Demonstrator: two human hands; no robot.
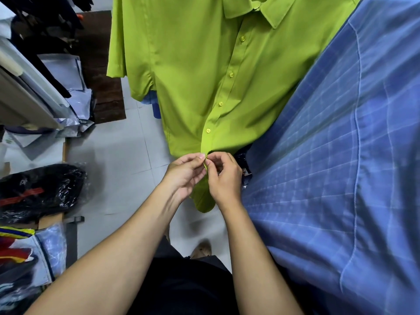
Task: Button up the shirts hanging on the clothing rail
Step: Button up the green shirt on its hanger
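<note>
A lime green shirt point(193, 71) hangs in front of me, its front placket closed by several green buttons running down from the collar. My left hand point(185, 176) and my right hand point(223, 176) meet at the lower end of the placket point(205, 162). Both pinch the green fabric between thumb and fingertips, close together. The button under my fingers is hidden. The shirt's tail hangs below my hands. A blue checked shirt point(341, 167) hangs right beside it, filling the right side of the view.
Shelves point(29, 96) with folded clothes in plastic stand on the left. A black bagged bundle point(38, 192) and more packed clothes point(20, 248) lie lower left. A dark mat point(102, 71) lies on the pale tiled floor point(118, 155).
</note>
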